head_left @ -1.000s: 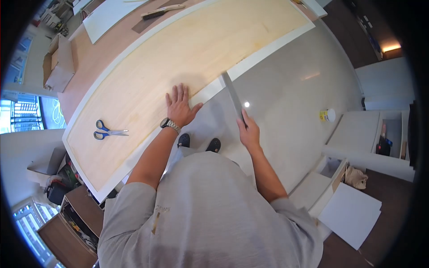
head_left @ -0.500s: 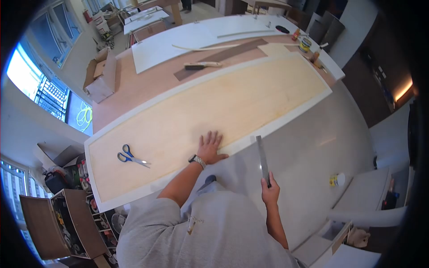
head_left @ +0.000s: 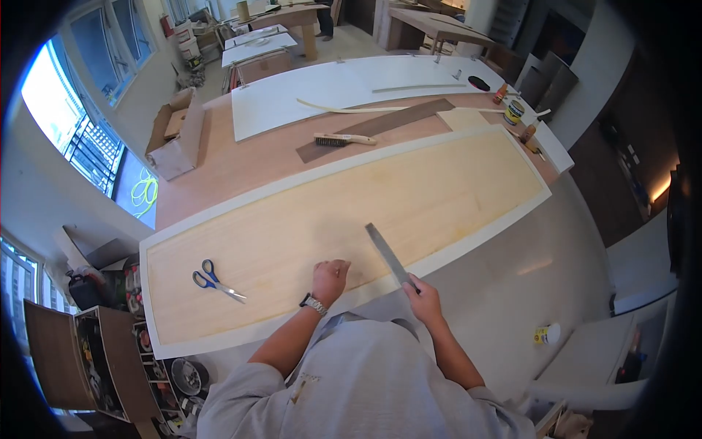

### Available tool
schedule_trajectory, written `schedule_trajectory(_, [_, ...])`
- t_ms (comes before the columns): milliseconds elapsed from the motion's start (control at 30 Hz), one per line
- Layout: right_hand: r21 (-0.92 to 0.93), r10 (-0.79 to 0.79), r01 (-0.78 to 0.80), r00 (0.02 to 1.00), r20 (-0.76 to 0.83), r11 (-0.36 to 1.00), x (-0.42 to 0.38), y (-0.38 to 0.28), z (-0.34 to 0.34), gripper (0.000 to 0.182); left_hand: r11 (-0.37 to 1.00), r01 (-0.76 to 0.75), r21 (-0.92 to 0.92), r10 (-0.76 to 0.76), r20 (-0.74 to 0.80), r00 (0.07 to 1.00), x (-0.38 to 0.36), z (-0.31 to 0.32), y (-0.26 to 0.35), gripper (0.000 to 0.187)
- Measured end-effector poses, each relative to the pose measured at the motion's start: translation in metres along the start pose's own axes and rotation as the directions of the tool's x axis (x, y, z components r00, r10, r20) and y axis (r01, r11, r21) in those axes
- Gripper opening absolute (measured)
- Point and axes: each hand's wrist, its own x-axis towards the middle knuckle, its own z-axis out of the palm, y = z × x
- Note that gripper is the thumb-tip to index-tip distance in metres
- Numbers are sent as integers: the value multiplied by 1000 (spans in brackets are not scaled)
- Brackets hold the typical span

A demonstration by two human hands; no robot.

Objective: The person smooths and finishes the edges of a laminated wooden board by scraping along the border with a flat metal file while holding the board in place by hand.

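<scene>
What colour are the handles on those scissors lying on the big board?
The scissor handles are mostly blue, with some darker parts; the head view shows them best.

No lettering can be read: the yellow can's label [head_left: 514,113] is too small.

Brown Table [head_left: 213,155] Bears a Broad Panel [head_left: 409,192]

The white-edged, pale panel lies along the table's near side, with blue-handled scissors [head_left: 216,284] on its left part. Beyond it, a wooden-handled brush [head_left: 344,138] rests across a dark brown strip [head_left: 406,119]. A large white sheet [head_left: 322,84] lies on the far side, carrying a thin grey strip [head_left: 418,88] and a round black object [head_left: 479,83]. An open cardboard box [head_left: 183,155] stands at the left end; a yellow-labelled can [head_left: 514,112] stands toward the right. The grey floor [head_left: 486,307] carries a white-and-yellow tub [head_left: 547,334].
</scene>
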Motion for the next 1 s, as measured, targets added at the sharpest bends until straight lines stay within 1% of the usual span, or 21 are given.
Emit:
schedule_trajectory(33, [14,4,-4,999,31,1000,13,-3,1,48,988,153,-10,-152,68,986,4,-11,12,26])
schedule_trajectory(67, [27,6,-8,998,64,1000,27,-4,2,47,953,303,-11,-298,134,945,8,-16,17,27])
schedule_trajectory(100, [39,9,-13,995,98,999,40,-6,2,46,985,163,-57,-161,49,986,7,2,-4,27])
schedule_trajectory(133, [57,-21,13,990,139,998,52,-10,1,45,949,227,-218,-220,54,974,5,1,10,30])
schedule_trajectory(200, [96,-85,65,971,223,993,78,-20,-3,43,792,322,-519,-328,84,941,2,-3,50,43])
schedule_trajectory(300, [270,-78,-25,927,366,962,101,-41,-16,40,802,240,-548,-231,87,969,-3,35,72,56])
schedule_trajectory(400, [436,-194,-7,889,415,900,114,-47,-28,41,701,198,-685,-244,30,969,-2,63,120,53])
schedule_trajectory(500, [639,-279,-58,866,414,767,125,-47,-22,42,599,101,-794,-239,-57,969,4,82,151,56])
schedule_trajectory(600, [625,-315,-52,829,462,779,127,-56,-10,42,658,76,-749,-296,-164,941,0,79,166,58])
schedule_trajectory(633, [643,-341,-65,805,486,763,123,-62,-5,42,664,99,-741,-362,-203,910,-3,73,174,59])
schedule_trajectory(667, [662,-369,-77,779,506,746,120,-69,1,42,728,66,-683,-328,-262,908,-7,65,172,60])
schedule_trajectory(700, [654,-421,-17,753,506,756,117,-72,11,44,739,60,-671,-360,-318,877,-13,60,171,58])
schedule_trajectory(733, [647,-437,-4,733,521,763,108,-83,10,45,749,57,-660,-391,-371,842,-19,54,170,57])
schedule_trajectory(800, [599,-479,42,647,594,799,91,-103,8,43,730,94,-677,-461,-385,799,-34,37,167,50])
schedule_trajectory(833, [606,-539,110,597,594,788,90,-101,13,42,757,76,-649,-507,-510,695,-34,25,186,29])
schedule_trajectory(867, [614,-592,162,535,603,772,88,-95,25,41,730,184,-658,-591,-473,653,-39,16,187,22])
schedule_trajectory(900, [626,-633,195,463,620,755,80,-86,42,40,683,303,-665,-682,-432,590,-52,7,185,18])
schedule_trajectory(933, [623,-742,405,385,548,670,86,-63,61,39,610,421,-671,-772,-385,506,-71,-1,180,15])
schedule_trajectory(967, [454,-904,810,202,377,371,98,-40,67,41,627,436,-646,-769,-424,478,-91,0,160,20])
schedule_trajectory(1000, [339,-850,840,239,469,423,108,-25,61,42,638,452,-623,-766,-455,454,-114,8,141,24])
